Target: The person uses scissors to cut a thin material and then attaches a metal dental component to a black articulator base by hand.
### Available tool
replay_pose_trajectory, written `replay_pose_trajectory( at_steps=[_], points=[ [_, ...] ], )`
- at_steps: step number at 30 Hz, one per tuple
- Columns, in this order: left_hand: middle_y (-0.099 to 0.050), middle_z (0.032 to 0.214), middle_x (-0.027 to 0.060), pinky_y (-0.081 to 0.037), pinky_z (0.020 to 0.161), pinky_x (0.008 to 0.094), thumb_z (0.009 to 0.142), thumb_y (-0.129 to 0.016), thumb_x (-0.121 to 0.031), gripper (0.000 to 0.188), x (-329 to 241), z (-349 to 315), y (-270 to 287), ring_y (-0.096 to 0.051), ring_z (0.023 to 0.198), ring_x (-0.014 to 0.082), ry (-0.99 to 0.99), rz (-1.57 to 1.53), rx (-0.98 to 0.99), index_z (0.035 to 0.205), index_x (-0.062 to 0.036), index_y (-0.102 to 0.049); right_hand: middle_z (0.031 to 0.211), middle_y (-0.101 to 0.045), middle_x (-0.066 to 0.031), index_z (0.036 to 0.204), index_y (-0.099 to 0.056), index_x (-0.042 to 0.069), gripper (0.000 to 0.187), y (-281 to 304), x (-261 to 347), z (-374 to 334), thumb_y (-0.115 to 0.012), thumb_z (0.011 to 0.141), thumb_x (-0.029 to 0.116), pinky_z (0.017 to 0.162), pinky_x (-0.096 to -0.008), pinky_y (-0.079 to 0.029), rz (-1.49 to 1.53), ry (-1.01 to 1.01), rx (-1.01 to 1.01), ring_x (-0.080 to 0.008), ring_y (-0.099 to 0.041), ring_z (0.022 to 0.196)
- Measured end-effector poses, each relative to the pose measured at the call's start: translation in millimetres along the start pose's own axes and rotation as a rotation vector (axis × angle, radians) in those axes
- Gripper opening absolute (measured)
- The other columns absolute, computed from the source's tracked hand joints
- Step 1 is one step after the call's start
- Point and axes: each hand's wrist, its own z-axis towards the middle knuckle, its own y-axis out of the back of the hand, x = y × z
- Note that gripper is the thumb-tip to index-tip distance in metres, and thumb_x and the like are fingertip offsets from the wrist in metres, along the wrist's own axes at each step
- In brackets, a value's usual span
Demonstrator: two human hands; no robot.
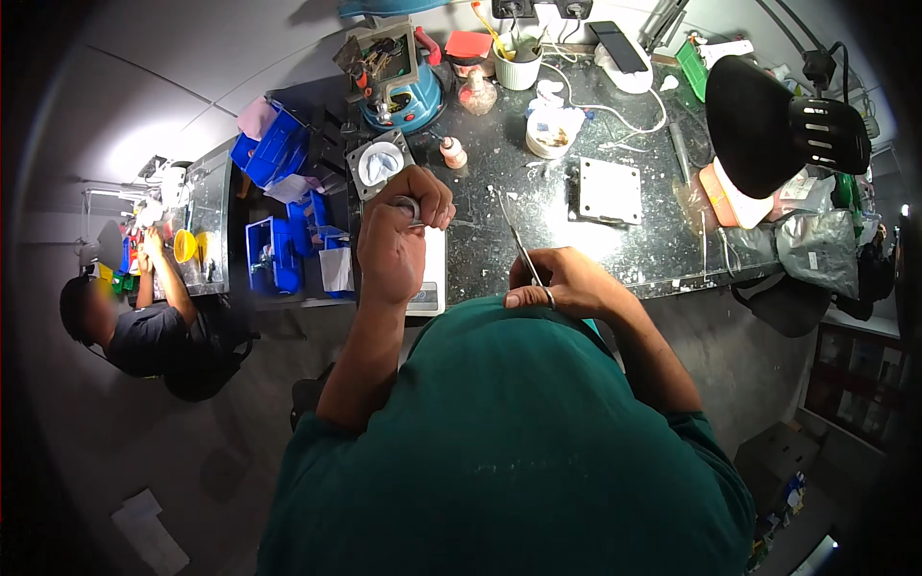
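My left hand (396,235) is raised with its fingers curled around a small, shiny, curved piece (407,204); most of it is hidden by the fingers. Beneath that hand lies a white, scale-like device (434,264) with a small display. My right hand (565,280) grips a slim, scissor-like metal tool (520,245) close to my green shirt. Its thin tip points away over the bench, and a loop shows by the thumb. Beyond the left hand is a white round cup (380,163) on a metal plate.
On the dark, speckled bench (480,250) stand a square metal plate (609,191), a white tub (549,134), a small pink bottle (452,152) and a blue machine (408,101). A black lamp (768,125) hangs at right. Blue bins (274,250) stand left, where another person (154,317) sits.
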Motion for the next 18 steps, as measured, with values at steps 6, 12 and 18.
replay_pose_trajectory(
  at_steps=[6,12,18],
  points=[
    [-0.041,0.074,0.0064,-0.035,0.069,0.0333,0.079,-0.039,-0.021,0.014,0,-2,-4,-0.038,0.072,0.0161,0.077,0.048,0.013,0.075,-0.0075,-0.042,0.086,-0.071,-0.0099,0.1,-0.072,0.003,0.062,0,0,1,-0.083,0.073,0.058,0.075,-0.0351,-0.051,0.01,0.004,0.004,-0.0213,-0.067,0.084],
    [-0.041,0.074,0.0055,-0.035,0.07,0.0322,0.08,-0.039,-0.02,0.013,-1,-1,-4,-0.038,0.071,0.0144,0.157,-0.072,0.005,0.075,-0.0083,-0.041,0.086,-0.071,-0.0086,0.098,-0.072,0.004,0.06,11,4,-3,-0.082,0.074,0.058,0.074,-0.0353,-0.051,-0.048,0.023,-0.013,-0.0197,-0.066,0.083],
    [-0.05,0.088,0.0086,-0.037,0.05,0.0272,0.095,-0.043,-0.022,0.017,-21,-2,-16,-0.055,0.072,0.0154,0.377,-0.427,-0.057,0.099,-0.0061,-0.048,0.084,-0.071,-0.0147,0.096,-0.073,0.003,0.066,25,-4,-1,-0.079,0.074,0.065,0.072,-0.0387,-0.053,-0.075,0.068,-0.061,-0.0263,-0.069,0.079]
  ],
)
